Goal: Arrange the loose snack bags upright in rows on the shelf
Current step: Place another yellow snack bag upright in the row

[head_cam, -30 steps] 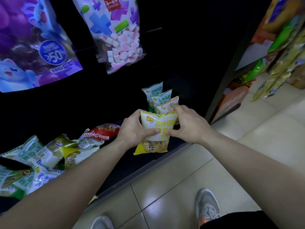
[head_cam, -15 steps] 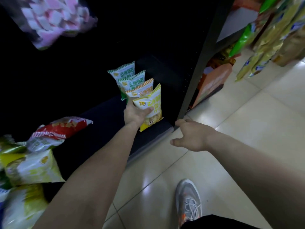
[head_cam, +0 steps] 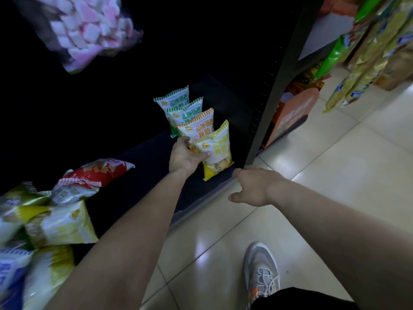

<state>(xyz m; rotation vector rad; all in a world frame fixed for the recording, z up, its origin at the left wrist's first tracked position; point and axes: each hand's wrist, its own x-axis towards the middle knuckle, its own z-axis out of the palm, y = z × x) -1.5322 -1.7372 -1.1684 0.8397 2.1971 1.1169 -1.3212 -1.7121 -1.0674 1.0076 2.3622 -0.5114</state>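
Observation:
A yellow snack bag (head_cam: 220,153) stands upright at the front of a row on the dark bottom shelf (head_cam: 154,162). My left hand (head_cam: 185,156) grips its left side, thumb across the front. Behind it stand an orange-trimmed bag (head_cam: 197,126) and two green-trimmed bags (head_cam: 176,104). My right hand (head_cam: 252,187) hovers over the shelf's front edge, fingers loosely curled, holding nothing. Loose bags lie in a heap at the left: a red one (head_cam: 98,172) and a yellow one (head_cam: 60,224).
A marshmallow bag (head_cam: 89,30) hangs above at the left. The shelf's black upright post (head_cam: 277,79) stands right of the row. More snack packs (head_cam: 368,54) hang at the far right over the tiled floor (head_cam: 312,175). My shoe (head_cam: 261,271) is below.
My right hand has let go of the yellow bag and drawn back to the shelf's front edge. My left hand keeps hold of the bag in the row. The view has swung right.

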